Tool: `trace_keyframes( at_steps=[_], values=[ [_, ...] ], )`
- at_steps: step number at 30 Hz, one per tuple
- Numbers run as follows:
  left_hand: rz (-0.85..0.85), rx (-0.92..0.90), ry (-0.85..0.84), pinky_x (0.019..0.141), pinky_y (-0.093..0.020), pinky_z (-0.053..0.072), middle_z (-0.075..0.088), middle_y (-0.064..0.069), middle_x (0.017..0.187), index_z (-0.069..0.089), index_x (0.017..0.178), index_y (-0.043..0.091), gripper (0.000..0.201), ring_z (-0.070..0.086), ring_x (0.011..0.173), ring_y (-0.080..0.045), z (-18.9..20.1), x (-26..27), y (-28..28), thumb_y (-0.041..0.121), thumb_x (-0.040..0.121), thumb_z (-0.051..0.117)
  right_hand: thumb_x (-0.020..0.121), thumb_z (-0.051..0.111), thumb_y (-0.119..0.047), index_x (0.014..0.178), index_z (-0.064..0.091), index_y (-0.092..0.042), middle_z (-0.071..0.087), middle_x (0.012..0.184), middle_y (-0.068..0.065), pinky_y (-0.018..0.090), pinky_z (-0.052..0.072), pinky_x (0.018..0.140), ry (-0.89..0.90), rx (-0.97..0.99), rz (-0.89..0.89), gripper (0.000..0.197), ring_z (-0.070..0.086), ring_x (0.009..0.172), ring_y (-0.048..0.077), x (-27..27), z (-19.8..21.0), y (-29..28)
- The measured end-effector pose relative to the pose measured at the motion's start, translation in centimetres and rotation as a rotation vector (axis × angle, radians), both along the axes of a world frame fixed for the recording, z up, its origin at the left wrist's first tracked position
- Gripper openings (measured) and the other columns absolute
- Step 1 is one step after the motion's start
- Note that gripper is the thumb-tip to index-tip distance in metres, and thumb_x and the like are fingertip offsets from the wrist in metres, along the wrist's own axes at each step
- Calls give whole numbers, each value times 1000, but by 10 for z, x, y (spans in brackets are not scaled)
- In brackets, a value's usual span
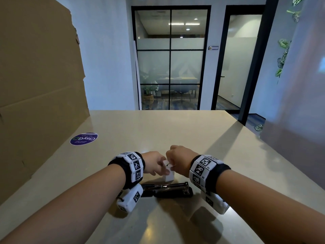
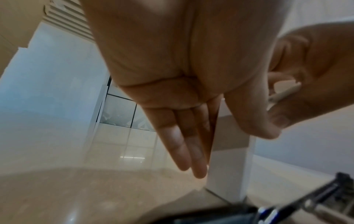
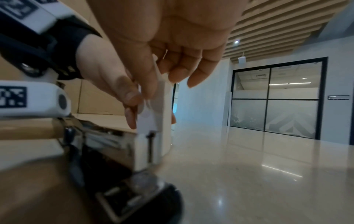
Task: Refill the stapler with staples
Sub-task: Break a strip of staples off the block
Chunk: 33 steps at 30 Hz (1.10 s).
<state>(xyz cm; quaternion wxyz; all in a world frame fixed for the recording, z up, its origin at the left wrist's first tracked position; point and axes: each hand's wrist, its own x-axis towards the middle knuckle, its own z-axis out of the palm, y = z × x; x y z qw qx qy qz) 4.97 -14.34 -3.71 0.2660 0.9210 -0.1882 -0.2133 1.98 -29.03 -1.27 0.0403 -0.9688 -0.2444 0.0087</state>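
Observation:
A small white staple box (image 1: 169, 176) stands upright on the beige table (image 1: 158, 131), just behind the black stapler (image 1: 167, 190). The stapler lies opened out flat, with its metal staple channel facing up. My left hand (image 1: 158, 166) grips the box between its thumb and straight fingers (image 2: 191, 151). My right hand (image 1: 172, 161) pinches the box's top flap (image 3: 160, 78) from above. In the right wrist view the box (image 3: 151, 136) rises right behind the stapler's front end (image 3: 134, 191). What the box holds is hidden.
A large brown cardboard sheet (image 1: 40, 85) stands along the table's left side. A round purple sticker (image 1: 83, 138) lies flat near it. The table's far edge meets a glass partition (image 1: 170, 59), and a grey wall (image 1: 299, 103) rises at the right.

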Motion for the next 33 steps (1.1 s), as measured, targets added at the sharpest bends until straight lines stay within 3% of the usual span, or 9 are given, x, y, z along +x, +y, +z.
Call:
trace_keyframes(
  at_steps=[2, 4, 8, 12, 15, 19, 24, 30, 33],
  values=[
    [9, -2, -5, 91, -34, 54, 66, -4, 97, 65, 111, 2, 30, 62, 92, -17, -1, 2, 2, 18, 85, 66, 80, 67, -19, 58, 30, -29, 46, 90, 2, 26, 35, 67, 7, 34, 10, 44, 49, 80, 24, -3, -2, 1],
    [8, 13, -16, 88, -32, 55, 66, -2, 94, 66, 109, 3, 27, 62, 91, -19, -1, 2, 4, 17, 85, 64, 77, 69, -27, 66, 41, -25, 54, 85, 1, 27, 40, 62, 45, 101, -20, 30, 50, 77, 23, -8, -3, 0],
    [-2, 11, -23, 84, -29, 53, 65, 1, 91, 66, 104, 7, 22, 61, 84, -15, 0, 2, 2, 18, 85, 64, 85, 56, -38, 94, 63, -18, 65, 87, 2, 31, 46, 73, 58, 220, -100, 24, 58, 82, 22, -10, -3, -4],
    [3, -13, -28, 70, -21, 51, 60, 8, 74, 67, 102, 12, 17, 56, 68, -6, 0, 2, 0, 13, 85, 65, 84, 59, -32, 104, 58, -19, 70, 102, 8, 29, 43, 72, 26, 240, -182, 24, 63, 94, 27, -8, -6, -4],
    [-5, -7, -36, 61, -16, 45, 59, 9, 72, 68, 102, 12, 18, 52, 61, -2, 1, 1, 0, 15, 85, 66, 82, 62, -36, 110, 55, -18, 69, 106, 7, 32, 46, 75, 41, 225, -229, 34, 62, 97, 26, -7, -5, -5],
    [-25, 17, -57, 58, -14, 43, 57, 8, 70, 62, 92, 19, 7, 50, 58, -2, 3, -1, -1, 18, 85, 66, 81, 62, -44, 108, 61, -18, 66, 110, 6, 32, 44, 76, -15, 126, -224, 37, 60, 102, 26, -7, -1, -7],
    [-65, 81, -170, 56, -19, 39, 54, 12, 67, 60, 88, 19, 12, 48, 59, -2, 5, -2, -4, 27, 84, 67, 80, 66, -42, 104, 70, -19, 53, 117, 5, 37, 46, 90, -96, 71, -110, 33, 45, 113, 24, -9, -2, -6],
    [-2, 41, -157, 59, -23, 46, 60, 7, 76, 51, 92, 24, 18, 58, 66, -11, 6, -6, -8, 22, 83, 67, 83, 64, -30, 105, 68, -27, 58, 113, 2, 36, 39, 87, -165, 105, 2, 23, 47, 109, 24, -12, -4, -2],
    [37, 85, -173, 63, -27, 51, 63, 5, 75, 50, 79, 29, 21, 64, 66, -15, 8, -6, -9, 15, 82, 66, 84, 61, -37, 101, 70, -25, 64, 107, 3, 35, 43, 84, -137, 120, 35, 23, 54, 102, 25, -15, -5, 1]
  ],
)
